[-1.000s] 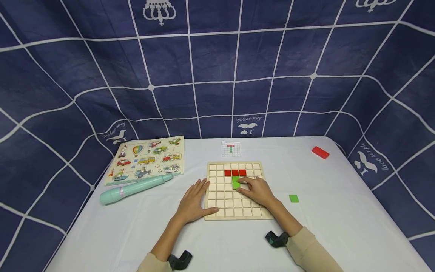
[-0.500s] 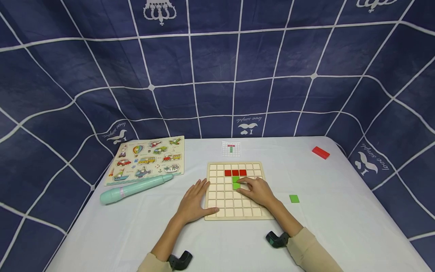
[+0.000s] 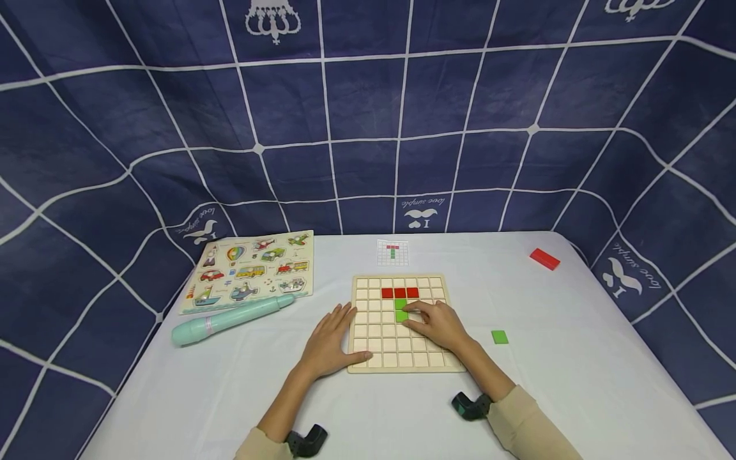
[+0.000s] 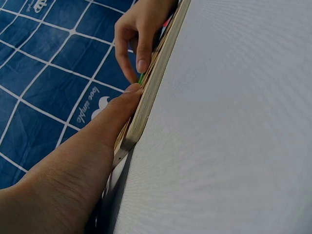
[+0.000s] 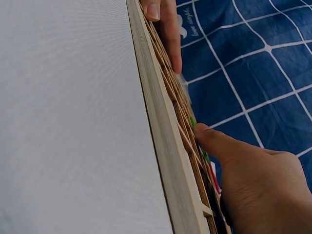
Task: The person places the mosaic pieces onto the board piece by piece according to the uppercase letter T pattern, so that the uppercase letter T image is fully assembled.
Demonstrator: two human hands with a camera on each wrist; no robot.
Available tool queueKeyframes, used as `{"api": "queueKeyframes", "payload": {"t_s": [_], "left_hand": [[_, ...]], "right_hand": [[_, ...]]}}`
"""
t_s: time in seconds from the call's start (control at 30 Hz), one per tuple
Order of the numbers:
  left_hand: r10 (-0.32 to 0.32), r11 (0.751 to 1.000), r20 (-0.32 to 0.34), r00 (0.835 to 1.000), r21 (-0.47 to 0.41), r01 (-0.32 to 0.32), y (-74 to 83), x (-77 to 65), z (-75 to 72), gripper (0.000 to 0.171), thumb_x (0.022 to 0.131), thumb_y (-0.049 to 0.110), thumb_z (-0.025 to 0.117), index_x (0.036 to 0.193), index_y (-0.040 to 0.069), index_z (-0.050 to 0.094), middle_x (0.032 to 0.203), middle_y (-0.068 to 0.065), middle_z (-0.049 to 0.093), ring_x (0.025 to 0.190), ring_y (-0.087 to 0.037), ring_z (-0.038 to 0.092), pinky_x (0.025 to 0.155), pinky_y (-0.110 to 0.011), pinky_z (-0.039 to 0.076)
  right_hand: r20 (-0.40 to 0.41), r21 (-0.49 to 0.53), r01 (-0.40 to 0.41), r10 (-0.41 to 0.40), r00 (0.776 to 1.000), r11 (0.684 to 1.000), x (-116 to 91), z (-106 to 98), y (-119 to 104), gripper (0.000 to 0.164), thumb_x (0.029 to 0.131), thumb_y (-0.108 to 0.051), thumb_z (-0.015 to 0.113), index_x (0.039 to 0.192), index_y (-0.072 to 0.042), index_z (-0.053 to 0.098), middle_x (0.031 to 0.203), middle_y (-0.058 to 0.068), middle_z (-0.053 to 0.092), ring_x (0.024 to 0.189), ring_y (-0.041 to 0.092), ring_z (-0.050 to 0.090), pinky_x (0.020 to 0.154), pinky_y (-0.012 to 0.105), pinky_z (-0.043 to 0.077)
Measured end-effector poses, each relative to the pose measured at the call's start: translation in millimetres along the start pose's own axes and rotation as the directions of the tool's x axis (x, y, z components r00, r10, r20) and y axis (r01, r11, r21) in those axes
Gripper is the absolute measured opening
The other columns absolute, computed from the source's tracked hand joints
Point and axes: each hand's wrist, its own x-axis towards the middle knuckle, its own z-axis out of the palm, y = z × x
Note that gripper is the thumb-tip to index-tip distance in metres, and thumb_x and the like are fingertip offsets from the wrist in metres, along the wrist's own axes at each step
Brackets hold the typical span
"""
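Note:
A square wooden grid board (image 3: 382,360) lies on the white table. Three red tiles (image 3: 399,292) sit side by side in one of its upper rows. Under the middle one is a green tile (image 3: 400,303), with a second green tile (image 3: 400,315) directly below. My right hand (image 3: 439,324) pinches that lower green tile between thumb and forefinger, at its cell; the left wrist view shows a green edge at these fingertips. My left hand (image 3: 328,345) rests on the board's left edge, fingers straight and thumb spread over the lower left corner.
One loose green tile (image 3: 499,337) lies right of the board, and a red block (image 3: 544,259) farther back. A printed pattern card (image 3: 393,253) is behind the board. At the left lie a vehicle picture puzzle (image 3: 247,273) and a mint-green pen-shaped object (image 3: 232,319).

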Motion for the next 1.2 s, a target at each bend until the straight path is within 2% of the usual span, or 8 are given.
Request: {"api": "queueKeyframes", "payload": {"t_s": [0.3,0.6,0.97,1.2], "left_hand": [[-0.016,1.000,0.018,1.000,-0.005,0.016,0.7,0.0,2.0,0.105,0.069,0.077,0.054,0.146,0.011,0.027,0.152,-0.004,0.021,0.140,-0.021,0.011,0.111,-0.040,0.013],[-0.019,1.000,0.013,1.000,-0.009,0.019,0.7,-1.2,4.1,0.105,0.068,0.077,0.054,0.146,0.012,0.027,0.152,-0.003,0.021,0.140,-0.020,0.011,0.111,-0.039,0.011],[-0.015,1.000,0.024,1.000,-0.007,0.015,-0.5,0.8,1.0,0.106,0.068,0.077,0.054,0.147,0.012,0.026,0.152,-0.003,0.020,0.140,-0.019,0.010,0.112,-0.038,0.011],[-0.032,0.999,0.032,0.999,0.007,0.032,-1.3,1.6,1.0,0.107,0.068,0.079,0.052,0.147,0.013,0.025,0.152,-0.003,0.019,0.140,-0.018,0.009,0.112,-0.037,0.010]], "right_hand": [[-0.004,-0.014,0.004,-0.004,1.000,1.000,-11,-12,5,0.028,0.078,-0.042,0.071,0.101,-0.026,0.070,0.048,-0.018,0.031,0.045,0.002,0.024,0.050,0.021,0.027],[-0.021,-0.027,-0.015,0.015,1.000,1.000,-53,-47,33,0.031,0.075,-0.043,0.074,0.101,-0.027,0.069,0.049,-0.021,0.026,0.047,0.000,0.019,0.049,0.020,0.022],[-0.105,-0.087,-0.122,0.113,0.988,0.989,-104,-98,74,0.037,0.067,-0.037,0.081,0.101,-0.025,0.069,0.049,-0.020,0.024,0.047,-0.001,0.019,0.045,0.021,0.022],[-0.124,-0.083,-0.174,0.163,0.979,0.981,-116,-110,84,0.038,0.066,-0.034,0.082,0.100,-0.023,0.070,0.050,-0.019,0.023,0.047,-0.001,0.019,0.049,0.023,0.022]]}}
